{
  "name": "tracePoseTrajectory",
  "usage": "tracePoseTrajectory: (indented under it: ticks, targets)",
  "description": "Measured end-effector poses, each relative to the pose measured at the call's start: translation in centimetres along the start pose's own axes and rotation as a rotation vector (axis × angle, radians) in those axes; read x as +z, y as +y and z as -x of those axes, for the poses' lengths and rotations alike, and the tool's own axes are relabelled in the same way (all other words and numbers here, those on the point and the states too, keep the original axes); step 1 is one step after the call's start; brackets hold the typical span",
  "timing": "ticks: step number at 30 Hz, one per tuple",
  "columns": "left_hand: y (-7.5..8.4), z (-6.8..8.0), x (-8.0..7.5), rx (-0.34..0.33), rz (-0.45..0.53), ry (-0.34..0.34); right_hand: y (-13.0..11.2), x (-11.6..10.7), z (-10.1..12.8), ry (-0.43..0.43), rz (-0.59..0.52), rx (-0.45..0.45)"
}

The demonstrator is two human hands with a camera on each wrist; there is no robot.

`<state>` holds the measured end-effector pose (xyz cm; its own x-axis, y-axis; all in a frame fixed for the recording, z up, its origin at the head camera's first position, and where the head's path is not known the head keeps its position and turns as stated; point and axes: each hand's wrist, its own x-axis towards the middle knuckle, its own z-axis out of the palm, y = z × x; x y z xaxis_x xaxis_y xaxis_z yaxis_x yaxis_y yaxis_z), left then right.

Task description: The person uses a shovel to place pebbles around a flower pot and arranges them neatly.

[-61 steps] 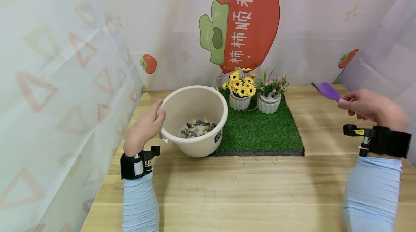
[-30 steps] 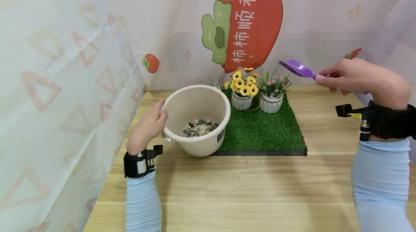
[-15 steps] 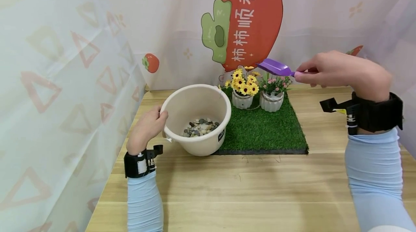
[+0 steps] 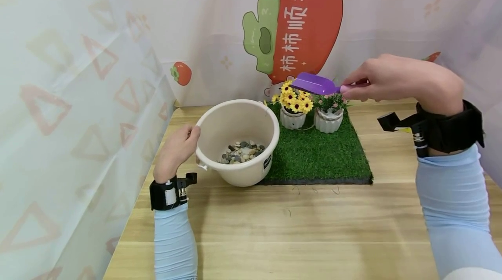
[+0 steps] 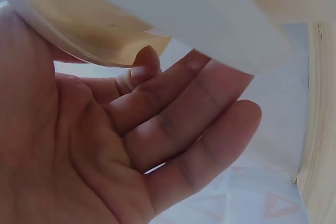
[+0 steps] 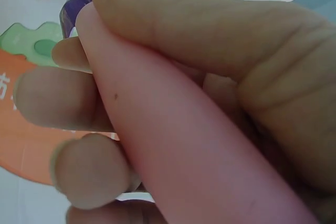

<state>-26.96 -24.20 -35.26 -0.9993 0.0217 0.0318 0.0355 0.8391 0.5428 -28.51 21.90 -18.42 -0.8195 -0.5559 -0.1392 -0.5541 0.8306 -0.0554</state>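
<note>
My left hand grips the left rim of a beige bucket, which is tilted so its mouth faces me. Several grey, tan and white pebbles lie in its bottom. In the left wrist view the fingers curl beneath the rim. My right hand holds a purple garden scoop in the air, its blade pointing left and overlapping the yellow flowers in the head view. The right wrist view shows the scoop's pink handle between thumb and fingers.
White pots of yellow flowers and pink flowers stand at the back of a green turf mat. The mat lies right of the bucket on a wooden table. Printed cloth hangs behind and at the sides.
My right hand has carried the scoop leftward from the right side of the table, up and over towards the flower pots. The left hand stays on the bucket rim.
</note>
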Motion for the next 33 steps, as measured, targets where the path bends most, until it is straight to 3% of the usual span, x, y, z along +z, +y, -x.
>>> tracePoseTrajectory:
  ticks: [10,19,33]
  targets:
    - [-0.2,-0.1,-0.1,0.009,0.017,-0.053,-2.5,-1.5,-1.5,-0.010,0.055,-0.064]
    - [-0.5,-0.2,-0.2,0.010,0.043,-0.066,-5.6,-1.9,-3.0,-0.003,0.087,-0.195]
    - [-0.3,0.1,-0.4,0.010,0.049,-0.081,-8.9,-1.8,-5.1,-0.122,0.084,-0.156]
